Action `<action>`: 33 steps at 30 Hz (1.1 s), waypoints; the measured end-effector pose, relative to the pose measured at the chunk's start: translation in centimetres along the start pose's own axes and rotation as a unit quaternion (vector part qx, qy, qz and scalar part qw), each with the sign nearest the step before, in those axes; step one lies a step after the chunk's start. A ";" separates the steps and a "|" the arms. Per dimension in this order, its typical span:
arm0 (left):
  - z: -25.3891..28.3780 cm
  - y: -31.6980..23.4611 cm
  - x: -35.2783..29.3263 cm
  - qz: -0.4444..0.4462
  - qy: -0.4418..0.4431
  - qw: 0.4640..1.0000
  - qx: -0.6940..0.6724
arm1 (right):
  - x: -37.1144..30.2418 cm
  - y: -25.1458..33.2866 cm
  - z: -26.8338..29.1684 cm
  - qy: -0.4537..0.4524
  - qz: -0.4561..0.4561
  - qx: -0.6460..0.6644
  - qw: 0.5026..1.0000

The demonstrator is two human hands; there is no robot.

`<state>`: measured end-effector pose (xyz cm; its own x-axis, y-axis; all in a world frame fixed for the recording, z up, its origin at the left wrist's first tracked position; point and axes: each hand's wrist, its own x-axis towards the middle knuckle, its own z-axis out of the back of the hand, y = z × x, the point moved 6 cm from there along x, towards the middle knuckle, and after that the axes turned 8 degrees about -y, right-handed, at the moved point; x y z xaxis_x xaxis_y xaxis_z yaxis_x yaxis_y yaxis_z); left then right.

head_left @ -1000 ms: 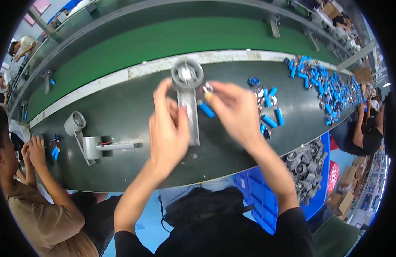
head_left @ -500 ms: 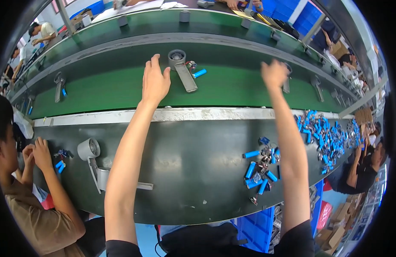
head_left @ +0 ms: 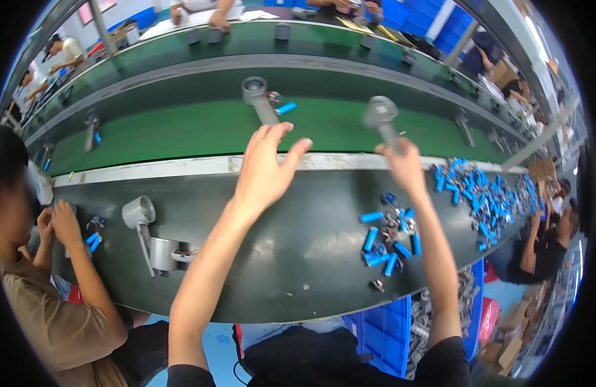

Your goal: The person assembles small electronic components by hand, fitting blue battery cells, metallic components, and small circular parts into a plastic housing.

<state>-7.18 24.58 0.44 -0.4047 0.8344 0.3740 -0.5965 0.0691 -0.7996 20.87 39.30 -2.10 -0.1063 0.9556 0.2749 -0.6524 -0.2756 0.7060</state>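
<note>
My right hand [head_left: 404, 161] is clamped on the handle of a grey fan [head_left: 380, 113]. My left hand's [head_left: 265, 161] thumb stands apart from its fingers, near a second fan [head_left: 254, 91] on the far green belt [head_left: 323, 132]. Near right, a blue bin [head_left: 476, 313] holds grey parts [head_left: 462, 297].

Blue floor [head_left: 220, 340] beneath a dark worktable [head_left: 304, 258], green conveyor [head_left: 181, 129] beyond, grey posts [head_left: 101, 27], pale wall [head_left: 65, 29] upper left.
</note>
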 end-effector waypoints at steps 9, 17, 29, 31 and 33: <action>-3.6 -1.3 -10.8 -0.007 0.061 0.990 -0.129 | -16.6 6.3 3.1 0.153 -0.023 0.068 0.985; -3.1 -2.8 -12.0 -0.126 0.105 0.982 -0.092 | -9.3 0.0 6.3 0.098 0.139 -0.127 0.977; -1.1 -4.4 -12.2 -0.196 0.006 0.978 -0.074 | -15.1 2.8 7.9 0.077 0.022 0.169 0.982; -0.9 -5.1 -12.3 -0.202 0.008 0.977 -0.072 | -16.0 3.2 7.6 0.071 0.022 0.187 0.979; -0.3 -6.3 -12.4 -0.210 0.012 0.976 -0.061 | -16.8 3.9 8.3 0.025 0.023 0.336 0.941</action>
<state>1.82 13.91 0.74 -0.1247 0.7311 0.6708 -0.6193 0.4708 -0.6283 26.30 21.34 1.45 -0.1692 0.9401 0.2958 -0.0268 -0.3044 0.9522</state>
